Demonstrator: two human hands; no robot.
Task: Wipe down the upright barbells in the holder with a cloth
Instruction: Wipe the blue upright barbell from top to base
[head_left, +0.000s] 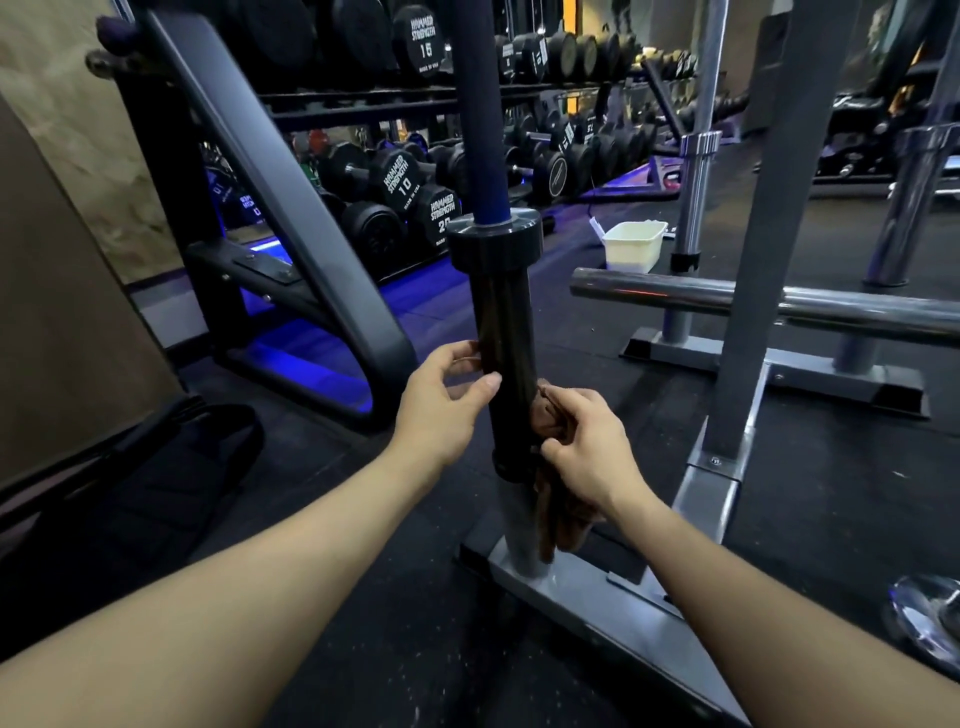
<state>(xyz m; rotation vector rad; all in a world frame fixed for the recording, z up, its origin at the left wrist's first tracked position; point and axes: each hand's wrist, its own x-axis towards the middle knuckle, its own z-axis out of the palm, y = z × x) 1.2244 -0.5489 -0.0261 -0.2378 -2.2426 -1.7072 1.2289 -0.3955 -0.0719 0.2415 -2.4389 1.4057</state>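
Observation:
An upright barbell with a blue shaft and a dark sleeve (501, 317) stands in a grey tube of the floor holder (587, 587) in the middle of the head view. My left hand (441, 400) grips the sleeve from the left, thumb in front and fingers behind. My right hand (587, 441) holds a brown cloth (553, 514) against the right side of the sleeve's lower end. Part of the cloth hangs down beside the holder tube. A second upright barbell (698, 156), chrome, stands further back on the right.
A black angled machine frame (291, 249) stands close on the left. Dumbbell racks (415, 171) fill the background. A grey rack upright (763, 234) and a horizontal chrome bar (753, 299) are close on the right. A white tub (634, 244) sits on the floor behind.

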